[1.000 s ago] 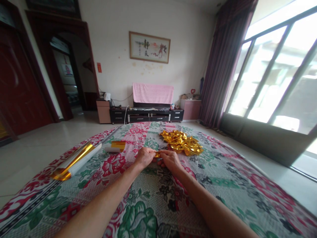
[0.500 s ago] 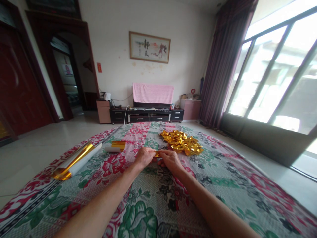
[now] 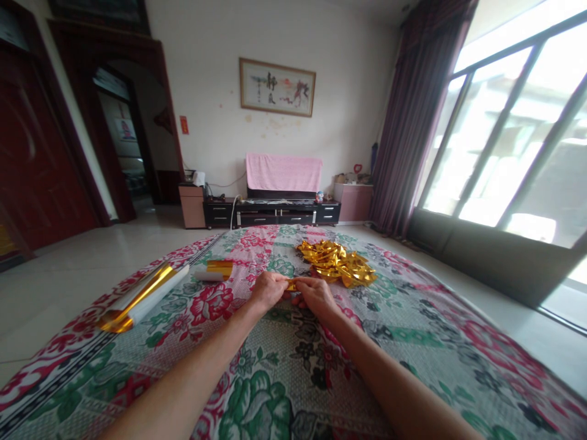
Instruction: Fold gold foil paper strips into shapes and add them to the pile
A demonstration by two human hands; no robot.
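Observation:
Between my two hands is a small piece of gold foil (image 3: 291,285), mostly covered by the fingers. My left hand (image 3: 269,289) pinches its left end, and my right hand (image 3: 315,293) pinches the right end, with some fingers curled beneath. Just beyond my right hand lies a heap of folded gold foil pieces (image 3: 339,264). To the left of my left hand rests a short stack of gold and white sheets (image 3: 214,271). Farther left is a larger, loosely rolled gold and white sheet (image 3: 145,297).
A flowered cloth (image 3: 257,391) covers the round surface under my arms. Past its far edge stand a low black cabinet (image 3: 261,218) and a pink towel (image 3: 284,172) draped over something. Windows and a purple curtain (image 3: 408,122) are on the right.

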